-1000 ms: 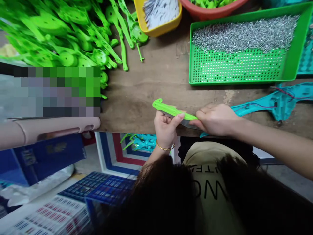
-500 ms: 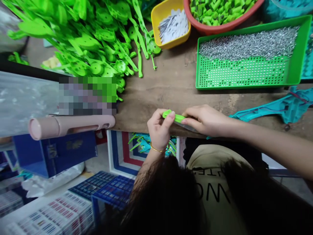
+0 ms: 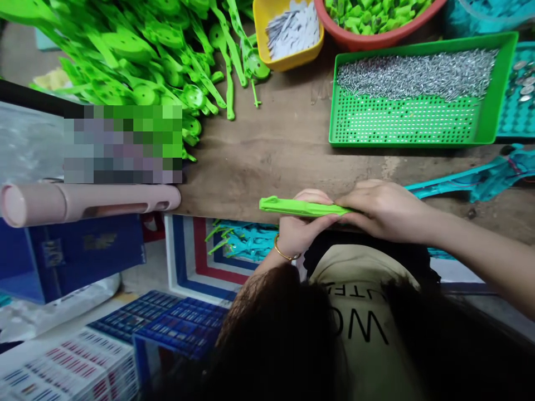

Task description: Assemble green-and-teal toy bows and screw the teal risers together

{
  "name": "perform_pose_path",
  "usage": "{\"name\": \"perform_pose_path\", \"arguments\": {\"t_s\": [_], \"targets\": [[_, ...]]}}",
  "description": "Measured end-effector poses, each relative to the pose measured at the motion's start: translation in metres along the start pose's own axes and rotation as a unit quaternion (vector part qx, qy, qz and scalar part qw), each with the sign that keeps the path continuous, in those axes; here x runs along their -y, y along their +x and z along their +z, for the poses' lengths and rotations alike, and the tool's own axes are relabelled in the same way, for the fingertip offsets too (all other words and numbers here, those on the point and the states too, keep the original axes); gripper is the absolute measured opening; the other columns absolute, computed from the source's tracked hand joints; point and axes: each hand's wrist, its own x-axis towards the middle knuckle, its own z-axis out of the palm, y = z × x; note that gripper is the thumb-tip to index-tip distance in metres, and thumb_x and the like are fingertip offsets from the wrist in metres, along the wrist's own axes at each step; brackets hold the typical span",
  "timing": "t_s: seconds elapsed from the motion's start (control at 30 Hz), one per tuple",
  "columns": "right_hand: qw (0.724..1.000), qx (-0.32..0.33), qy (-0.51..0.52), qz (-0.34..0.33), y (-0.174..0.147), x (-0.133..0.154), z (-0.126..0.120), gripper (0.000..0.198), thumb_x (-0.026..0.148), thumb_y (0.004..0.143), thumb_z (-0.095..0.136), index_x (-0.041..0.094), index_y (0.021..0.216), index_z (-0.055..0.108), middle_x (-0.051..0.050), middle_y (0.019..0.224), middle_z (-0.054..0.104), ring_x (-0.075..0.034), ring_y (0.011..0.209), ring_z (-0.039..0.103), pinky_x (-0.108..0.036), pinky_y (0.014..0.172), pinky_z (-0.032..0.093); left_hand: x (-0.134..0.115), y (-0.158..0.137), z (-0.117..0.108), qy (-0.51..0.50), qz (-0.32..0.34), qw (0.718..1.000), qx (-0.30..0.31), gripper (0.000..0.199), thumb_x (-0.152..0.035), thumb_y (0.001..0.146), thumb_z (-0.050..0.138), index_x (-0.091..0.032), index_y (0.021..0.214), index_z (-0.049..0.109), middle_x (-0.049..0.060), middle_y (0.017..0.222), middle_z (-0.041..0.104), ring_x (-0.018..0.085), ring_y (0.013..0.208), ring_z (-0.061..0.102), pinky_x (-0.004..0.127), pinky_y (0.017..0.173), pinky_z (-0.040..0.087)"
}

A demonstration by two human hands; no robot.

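Note:
Both of my hands grip one long bright-green plastic part (image 3: 288, 206) over the near edge of the wooden table (image 3: 267, 150). My left hand (image 3: 298, 225) is closed around its middle, with the thumb along the near side. Its left end sticks out freely past my left fingers. My right hand (image 3: 376, 209) pinches the right end, close against my left fingertips. That right end is hidden by my fingers. Just beyond my right hand lies a teal plastic part (image 3: 463, 178) with a thin dark red wire.
A heap of green plastic parts (image 3: 137, 55) covers the back left. Behind stand a yellow bowl (image 3: 292, 62) of grey pieces, a red basin (image 3: 380, 42) of green pieces and a green perforated tray (image 3: 409, 125) of metal pins. A pink tubular object (image 3: 92, 200) lies left; below, a striped box (image 3: 200, 267) holds teal parts.
The green part now extends well to the left of my left hand, which has shifted right along it. Both hands sit closer together. The whole view has shifted slightly.

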Motion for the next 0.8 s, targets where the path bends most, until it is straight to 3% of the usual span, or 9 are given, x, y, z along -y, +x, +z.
{"name": "perform_pose_path", "arguments": {"t_s": [0.17,0.27,0.33,0.4,0.5,0.63,0.8], "targets": [[1.0,-0.022,0.012,-0.001,0.003,0.001,0.007,0.028,0.035,0.094,0.048,0.018,0.096,0.07,-0.008,0.084,0.07,-0.018,0.079,0.059,-0.032,0.077,0.04,-0.006,0.0,0.004,0.018,0.018,0.999,-0.032,0.015,-0.017,0.075,0.077,-0.02,0.086,0.068,0.0,0.084,0.066,0.013,0.083,0.065,0.028,0.077,0.054],[0.999,-0.044,0.001,-0.011,0.001,-0.002,0.011,0.031,0.037,0.096,0.046,0.018,0.102,0.069,-0.008,0.088,0.07,-0.019,0.082,0.059,-0.032,0.079,0.041,-0.008,0.003,-0.006,0.008,-0.041,0.999,0.012,0.015,-0.021,0.075,0.079,-0.019,0.085,0.069,0.002,0.086,0.067,0.015,0.085,0.065,0.03,0.08,0.054],[0.998,-0.056,-0.019,-0.016,-0.001,-0.003,0.012,0.034,0.04,0.096,0.044,0.018,0.107,0.068,-0.009,0.091,0.07,-0.019,0.084,0.06,-0.032,0.079,0.041,-0.008,0.004,-0.015,-0.029,-0.093,0.994,0.051,0.024,-0.025,0.073,0.081,-0.02,0.094,0.07,0.005,0.094,0.069,0.017,0.09,0.066,0.031,0.082,0.055],[0.998,-0.056,-0.04,-0.016,-0.003,-0.003,0.011,0.037,0.041,0.096,0.044,0.017,0.111,0.067,-0.01,0.091,0.07,-0.021,0.084,0.06,-0.033,0.078,0.041,-0.007,0.005,-0.024,-0.07,-0.115,0.989,0.053,0.033,-0.029,0.071,0.082,-0.021,0.101,0.069,0.005,0.1,0.069,0.018,0.094,0.066,0.031,0.083,0.055],[0.998,-0.044,-0.054,-0.008,-0.002,0.001,0.007,0.037,0.04,0.096,0.045,0.015,0.114,0.066,-0.01,0.092,0.071,-0.023,0.085,0.062,-0.035,0.078,0.043,-0.008,0.007,-0.033,-0.063,-0.082,0.995,0.008,0.025,-0.027,0.072,0.081,-0.022,0.095,0.071,0.004,0.095,0.07,0.017,0.092,0.066,0.031,0.083,0.054],[0.997,-0.067,-0.029,0.001,0.006,0.017,0.009,0.039,0.037,0.096,0.044,0.013,0.123,0.06,-0.012,0.106,0.071,-0.024,0.094,0.064,-0.036,0.081,0.044,-0.014,0.01,-0.034,0.009,-0.033,0.999,0.016,0.016,-0.023,0.074,0.079,-0.021,0.088,0.072,0.004,0.087,0.07,0.016,0.085,0.065,0.03,0.079,0.054],[0.993,-0.113,-0.027,0.001,0.016,0.029,0.024,0.034,0.027,0.098,0.037,0.012,0.112,0.063,-0.012,0.102,0.072,-0.022,0.091,0.064,-0.034,0.08,0.042,-0.019,0.011,-0.028,0.05,0.014,0.999,-0.003,0.017,-0.018,0.072,0.079,-0.021,0.087,0.071,0.002,0.084,0.07,0.014,0.081,0.065,0.028,0.077,0.053]]}}
